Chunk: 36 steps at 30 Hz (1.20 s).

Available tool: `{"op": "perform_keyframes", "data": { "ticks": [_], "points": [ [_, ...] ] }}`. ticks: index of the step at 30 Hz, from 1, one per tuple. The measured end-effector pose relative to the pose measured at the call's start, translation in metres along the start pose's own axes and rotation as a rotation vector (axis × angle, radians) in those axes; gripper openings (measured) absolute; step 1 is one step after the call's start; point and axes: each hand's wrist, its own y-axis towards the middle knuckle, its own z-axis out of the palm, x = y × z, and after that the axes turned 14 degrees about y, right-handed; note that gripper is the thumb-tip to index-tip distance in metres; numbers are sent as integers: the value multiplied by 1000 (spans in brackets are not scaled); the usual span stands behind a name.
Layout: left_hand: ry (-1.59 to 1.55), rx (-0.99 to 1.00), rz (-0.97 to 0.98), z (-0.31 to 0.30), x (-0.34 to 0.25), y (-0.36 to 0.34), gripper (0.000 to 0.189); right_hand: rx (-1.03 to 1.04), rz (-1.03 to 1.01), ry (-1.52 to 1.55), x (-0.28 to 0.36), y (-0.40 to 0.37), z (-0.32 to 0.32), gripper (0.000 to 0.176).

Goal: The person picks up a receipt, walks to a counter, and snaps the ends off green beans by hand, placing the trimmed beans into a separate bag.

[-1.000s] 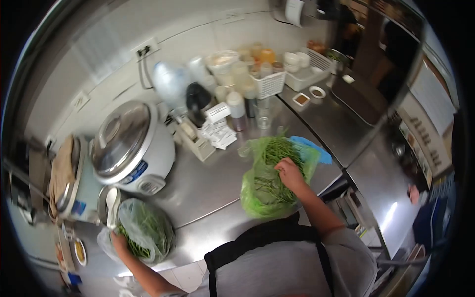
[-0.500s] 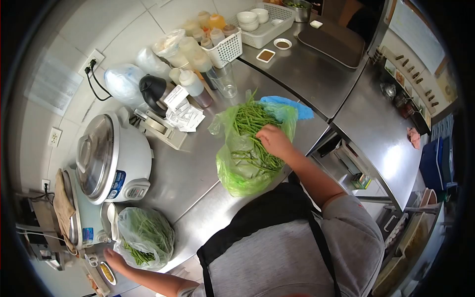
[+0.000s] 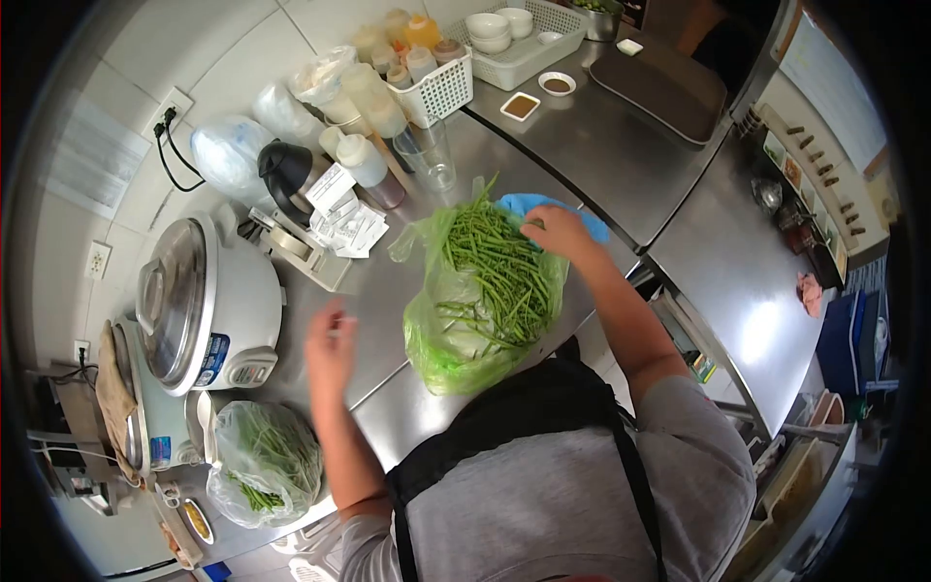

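A light green plastic bag [image 3: 427, 339] lies wide on the steel counter, holding a heap of long green beans [image 3: 504, 267]. My right hand [image 3: 562, 233] is at the heap's upper right edge, fingers closed; what is between them, if anything, I cannot make out. Partly under that hand is a blue cloth or bag [image 3: 596, 225]. My left hand [image 3: 333, 349] hangs over the counter between the green bag and the rice cooker, its fingers smeared by motion. A second, clear bag of green beans [image 3: 267, 461] sits at lower left.
A large rice cooker [image 3: 208, 301] stands at left, beside a tape dispenser [image 3: 301, 254] and paper slips [image 3: 344, 218]. Behind the beans are a clear glass [image 3: 432, 160], squeeze bottles [image 3: 367, 170] and a white basket [image 3: 441, 92]. Small sauce dishes [image 3: 521, 107] and a brown tray [image 3: 664, 92] are farther back.
My left hand has left the clear bag's side and come up and right over the counter. My right hand has shifted from over the beans to their upper right edge.
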Motion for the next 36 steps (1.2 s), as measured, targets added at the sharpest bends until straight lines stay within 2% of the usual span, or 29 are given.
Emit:
{"op": "perform_keyframes", "data": {
  "ticks": [1, 2, 4, 5, 8, 11, 14, 17, 19, 21, 23, 24, 27, 29, 30, 33, 36],
  "points": [
    [33, 66, 12, 23, -12, 5, 34, 95, 38, 113, 9, 3, -4, 28],
    [65, 136, 22, 46, -17, 7, 38, 41, -11, 126, 10, 10, -4, 27],
    [97, 128, 82, 82, -23, 7, 41, -68, -108, 153, 12, 30, -3, 24],
    [114, 125, 113, 95, -26, 7, 43, -107, -190, 93, 5, 44, 2, 21],
    [143, 96, 37, 124, -37, 0, 40, -154, -313, -52, 3, 71, 22, 17],
    [163, -43, 2, 164, -13, -4, 29, -215, -410, -208, -11, 89, 47, 17],
    [155, -121, -57, 172, -5, -7, 19, -43, -329, -199, -10, 92, 39, 16],
    [135, -165, -46, 172, -10, -6, 13, -97, -255, 47, -18, 95, 25, 14],
    [82, -183, -40, 175, -6, -5, 12, -270, -156, 235, -34, 86, -7, 13],
    [125, -181, -49, 173, -10, -4, 12, -466, -43, 226, -61, 66, -40, 18],
    [158, -179, -52, 171, -14, -4, 12, -493, -73, -17, -93, 38, -74, 23],
    [171, -177, -53, 170, -16, -4, 12, -428, -25, -106, -113, 26, -83, 25],
    [208, -197, -47, 168, -15, -4, 13, -308, 59, -290, -134, 4, -86, 27],
    [230, -209, -51, 170, -14, -2, 14, -315, 47, -403, -141, 8, -77, 26],
    [226, -211, -53, 169, -15, -1, 14, -320, 43, -461, -142, 9, -72, 25],
    [212, -204, -54, 169, -12, -2, 13, -345, 79, -355, -132, 16, -68, 20],
    [169, -235, -29, 170, -6, -4, 11, -223, 134, 80, -51, 0, -64, 19]
  ]
}}
